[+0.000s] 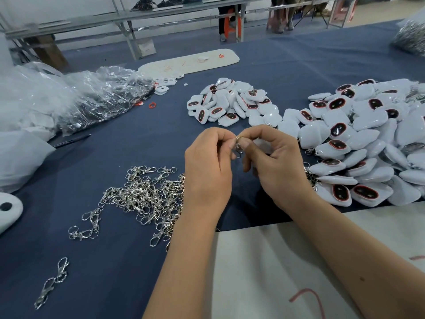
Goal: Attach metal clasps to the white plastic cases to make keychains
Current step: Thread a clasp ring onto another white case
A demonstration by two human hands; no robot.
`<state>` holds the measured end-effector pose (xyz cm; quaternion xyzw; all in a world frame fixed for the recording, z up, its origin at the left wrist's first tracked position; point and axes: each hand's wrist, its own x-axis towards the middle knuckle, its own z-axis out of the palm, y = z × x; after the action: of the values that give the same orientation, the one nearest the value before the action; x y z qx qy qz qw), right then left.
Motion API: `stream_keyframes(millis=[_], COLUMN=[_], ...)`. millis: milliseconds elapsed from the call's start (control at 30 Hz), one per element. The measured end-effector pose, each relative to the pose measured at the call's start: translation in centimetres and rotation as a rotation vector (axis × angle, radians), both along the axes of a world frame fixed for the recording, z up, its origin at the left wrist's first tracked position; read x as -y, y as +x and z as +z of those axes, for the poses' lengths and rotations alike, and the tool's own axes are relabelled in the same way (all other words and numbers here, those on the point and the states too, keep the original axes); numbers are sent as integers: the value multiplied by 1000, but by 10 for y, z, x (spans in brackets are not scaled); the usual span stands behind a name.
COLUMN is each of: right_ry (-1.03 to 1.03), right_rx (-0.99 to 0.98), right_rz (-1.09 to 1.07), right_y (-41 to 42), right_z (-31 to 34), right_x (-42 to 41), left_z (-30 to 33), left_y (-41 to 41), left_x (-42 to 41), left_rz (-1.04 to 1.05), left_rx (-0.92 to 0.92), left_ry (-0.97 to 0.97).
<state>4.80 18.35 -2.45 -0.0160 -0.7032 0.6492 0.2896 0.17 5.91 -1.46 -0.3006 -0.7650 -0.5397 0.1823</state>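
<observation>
Head view: blue table (138,139).
Left hand (208,166): fingers curled, pinching a metal clasp (238,147) at its top.
Right hand (274,161): fingers curled, pinching the same clasp; a white case (262,145) sits behind its fingers.
Clasp pile (147,194): left of the hands.
Case piles: small one (232,102) ahead, large one (368,143) at right.

Shiny silver metal clasps (147,196) lie in the lower left on matt dark-blue cloth (128,143). Glossy white plastic cases (358,143) with dark, red-rimmed insets fill the right. Crinkled clear plastic bags (92,95) gleam at upper left. A matt white sheet (259,272) lies at lower right.
</observation>
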Motion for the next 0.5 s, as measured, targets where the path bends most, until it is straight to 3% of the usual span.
stream_keyframes(millis=[167,333,500], right_ry=[10,-372,-250], right_rx=[32,138,190], right_rz=[-14,-110,-77], right_y=[-3,-11,-13], right_z=[-3,-3,-7], right_x=[2,-5,-11], left_z=[0,-3,-5], left_y=[1,-2,-3], left_x=[0,5,4], left_rz=[65,49,8], left_rx=[-72,-30,59], left_ry=[-49,-132,-253])
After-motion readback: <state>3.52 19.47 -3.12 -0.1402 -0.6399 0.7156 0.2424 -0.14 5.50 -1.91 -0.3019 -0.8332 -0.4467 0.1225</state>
